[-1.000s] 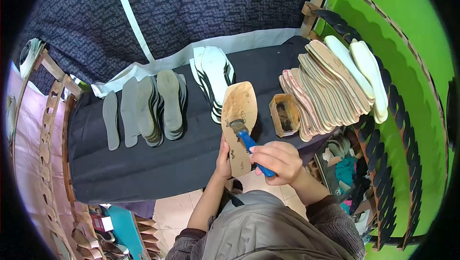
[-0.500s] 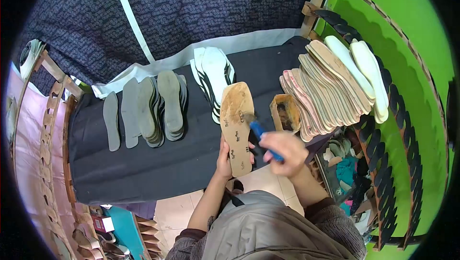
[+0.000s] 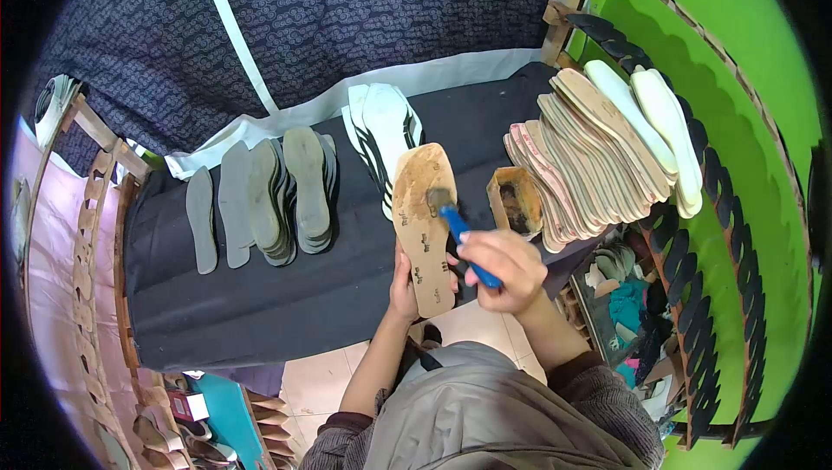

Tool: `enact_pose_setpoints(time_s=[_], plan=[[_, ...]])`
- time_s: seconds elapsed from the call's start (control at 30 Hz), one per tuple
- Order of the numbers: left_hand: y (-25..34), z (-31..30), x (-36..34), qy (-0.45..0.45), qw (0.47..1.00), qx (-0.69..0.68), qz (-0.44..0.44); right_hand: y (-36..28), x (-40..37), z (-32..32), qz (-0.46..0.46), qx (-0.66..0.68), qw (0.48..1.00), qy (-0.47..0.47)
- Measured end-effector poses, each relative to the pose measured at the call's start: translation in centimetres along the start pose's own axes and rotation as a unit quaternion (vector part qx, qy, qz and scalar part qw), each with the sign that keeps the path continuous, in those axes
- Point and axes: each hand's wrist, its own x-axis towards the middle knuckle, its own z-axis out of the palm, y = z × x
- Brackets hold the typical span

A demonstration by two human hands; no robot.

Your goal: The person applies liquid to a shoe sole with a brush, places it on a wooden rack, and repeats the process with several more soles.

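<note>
A tan insole [image 3: 426, 249] with dark printed marks is held up over the table's front edge. My left hand [image 3: 405, 286] grips it by its lower half, thumb on one side and fingertips showing at the other. In my right hand [image 3: 503, 271] is a brush [image 3: 457, 226] with a blue handle. Its bristles touch the insole's wide upper part, which has a darker, wet-looking brown patch. A tan box-like container [image 3: 497, 201] with dark residue inside stands on the table to the right of the insole.
Grey insoles [image 3: 263, 197] lie in stacks on the black-covered table [image 3: 217, 314] at left. White insoles [image 3: 381, 115] are piled behind the held one. A long row of tan insoles [image 3: 598, 162] leans at right. Racks with black pieces [image 3: 685, 297] stand along the green wall.
The brush has moved slightly left and up on the insole, and my right hand has shifted left with it. The insole has moved a little left.
</note>
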Motion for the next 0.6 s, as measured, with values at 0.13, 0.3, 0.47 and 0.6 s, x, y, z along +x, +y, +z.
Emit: enact_pose_setpoints(time_s=[0.13, 0.3, 0.47, 0.6], plan=[[-0.6, -0.9, -0.1, 0.083, 0.996, 0.037, 0.007, -0.4, -0.1, 0.7, -0.094, 0.026, 0.991, -0.097], [-0.6, -2.1, -0.5, -0.064, 0.995, -0.075, 0.006, 0.9, 1.1, 0.9, -0.128, 0.009, 0.989, -0.076], [-0.1, -0.7, -0.8, 0.145, 0.987, -0.027, -0.069, -0.1, 1.7, 0.4, -0.114, 0.138, 0.970, -0.167], [-0.8, -1.5, -0.2, 0.058, 0.995, 0.083, 0.010, 0.5, 1.8, 1.3, -0.087, 0.056, 0.992, -0.068]])
